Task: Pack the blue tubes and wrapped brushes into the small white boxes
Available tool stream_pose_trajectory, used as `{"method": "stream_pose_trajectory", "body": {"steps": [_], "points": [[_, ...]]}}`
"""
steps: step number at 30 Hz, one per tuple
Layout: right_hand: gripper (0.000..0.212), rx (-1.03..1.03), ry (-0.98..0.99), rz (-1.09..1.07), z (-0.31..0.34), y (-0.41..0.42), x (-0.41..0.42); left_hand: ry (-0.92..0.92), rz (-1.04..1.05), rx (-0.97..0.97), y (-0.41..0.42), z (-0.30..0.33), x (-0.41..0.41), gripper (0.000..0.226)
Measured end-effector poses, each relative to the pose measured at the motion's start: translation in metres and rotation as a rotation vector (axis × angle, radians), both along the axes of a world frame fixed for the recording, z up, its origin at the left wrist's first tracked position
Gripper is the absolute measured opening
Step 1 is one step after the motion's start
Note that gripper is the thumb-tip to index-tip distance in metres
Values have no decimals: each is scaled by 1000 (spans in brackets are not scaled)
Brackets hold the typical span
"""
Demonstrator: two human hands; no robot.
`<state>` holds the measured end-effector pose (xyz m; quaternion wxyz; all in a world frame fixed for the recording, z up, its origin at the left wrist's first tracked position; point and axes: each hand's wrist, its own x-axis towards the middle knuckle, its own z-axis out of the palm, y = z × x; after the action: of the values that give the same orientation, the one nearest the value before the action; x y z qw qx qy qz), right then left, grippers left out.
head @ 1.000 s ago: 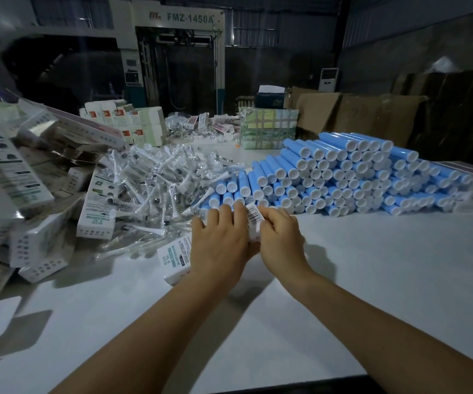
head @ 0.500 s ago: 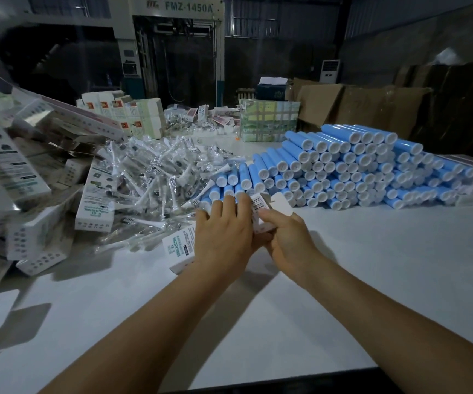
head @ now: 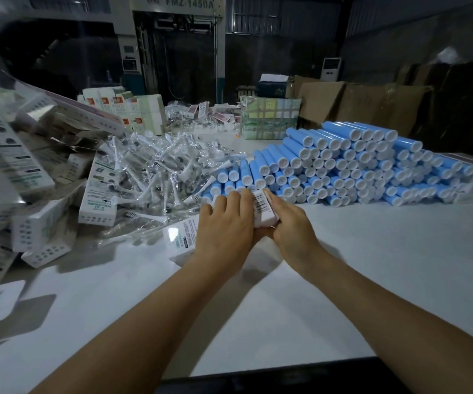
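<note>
Both my hands on one small white box (head: 263, 209), near table (head: 371, 265) edge of tube stack | left hand (head: 225, 231) fingers curl over top, steadying | right hand (head: 293, 230) pinches barcode end, likely closing flap | blue tubes (head: 351, 163) stacked just behind, wrapped brushes (head: 158, 169) heaped left, both in reach.

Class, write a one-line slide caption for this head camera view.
Both hands, left and right, hold a small white box before stacked blue tubes and wrapped brushes.

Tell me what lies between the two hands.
In the head view, a small white box with a barcode sits between the left hand and right hand; both grip it.
</note>
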<state>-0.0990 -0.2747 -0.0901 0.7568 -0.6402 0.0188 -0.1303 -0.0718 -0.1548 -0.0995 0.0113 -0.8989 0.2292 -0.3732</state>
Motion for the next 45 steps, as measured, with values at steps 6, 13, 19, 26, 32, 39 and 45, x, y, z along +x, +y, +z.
{"method": "stream_pose_trajectory", "body": {"steps": [6, 13, 19, 26, 32, 39, 45], "points": [[37, 11, -14, -37, 2, 0, -3, -42, -70, -26, 1, -4, 2, 76], [35, 99, -16, -19, 3, 0, -3, -72, -83, -27, 3, -3, 1, 75], [34, 11, 19, -163, -2, 0, 1, -128, -66, 50, 0, -5, -2, 75], [49, -179, -52, -150, -7, 3, -3, -96, -50, 33, -2, 0, -8, 78], [30, -453, -159, -316, -6, 3, -7, 61, 33, -55, 1, 8, -9, 75], [14, -555, -312, -491, -8, 9, -10, 110, 72, -18, 1, 3, -4, 75], [16, -616, -362, -500, -10, 8, -10, 103, 65, -11, 2, 2, -5, 74]]}}
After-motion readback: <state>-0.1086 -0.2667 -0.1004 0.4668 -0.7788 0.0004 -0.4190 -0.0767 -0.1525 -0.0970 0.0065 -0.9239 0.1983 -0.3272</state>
